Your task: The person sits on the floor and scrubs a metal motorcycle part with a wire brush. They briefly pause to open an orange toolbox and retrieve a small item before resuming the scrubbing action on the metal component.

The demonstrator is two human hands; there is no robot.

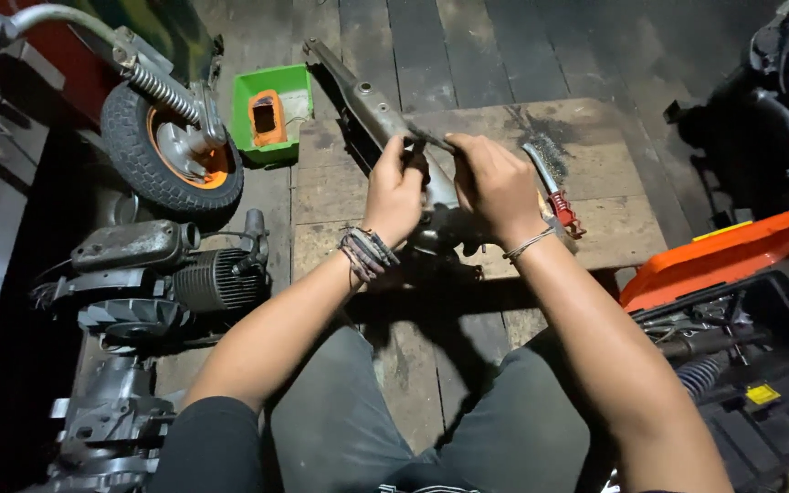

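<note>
A long grey metal engine part (372, 100) lies across a wooden board (604, 228) on the floor in front of me. My left hand (394, 192), with cord bracelets on the wrist, grips a thin dark tool (426, 139) over the part. My right hand (495, 187), wearing a thin bracelet, pinches the same tool's other end. Both hands hover close together above the part's wider lower end, which they partly hide.
A wire brush with a red handle (550, 187) lies on the board to the right. A green tray (271, 114) sits at the back. A small wheel with an orange rim (171, 151) and engine pieces (175, 274) stand left. An open orange-lidded toolbox (732, 256) is right.
</note>
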